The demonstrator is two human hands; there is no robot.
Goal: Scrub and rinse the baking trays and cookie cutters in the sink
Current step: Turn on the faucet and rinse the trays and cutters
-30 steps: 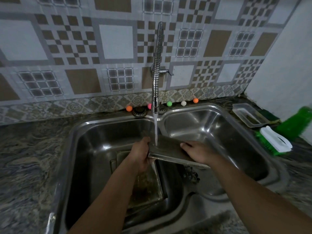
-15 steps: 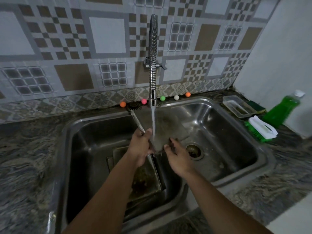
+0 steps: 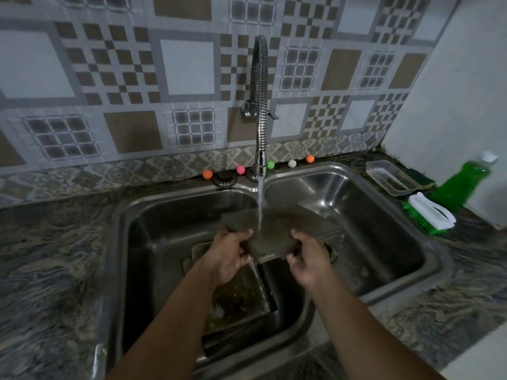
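In the left basin of the sink (image 3: pixel 131 215), close to its front edge, a dirty baking tray (image 3: pixel 238 294) lies flat on the bottom, waiting its turn. Above the divider between the basins, the left hand (image 3: pixel 229 256) curls round the near-left edge of a second tray (image 3: pixel 277 226) and the right hand (image 3: pixel 308 259) grips its near-right corner, so the tray stretches away from both hands toward the back wall, its long axis slanting left to right, under the stream from the tap (image 3: pixel 260 105). Neither hand looks nearer; tipping it should shed the water, and the scrubbing brush (image 3: pixel 430 215) sits on the worktop's right side.
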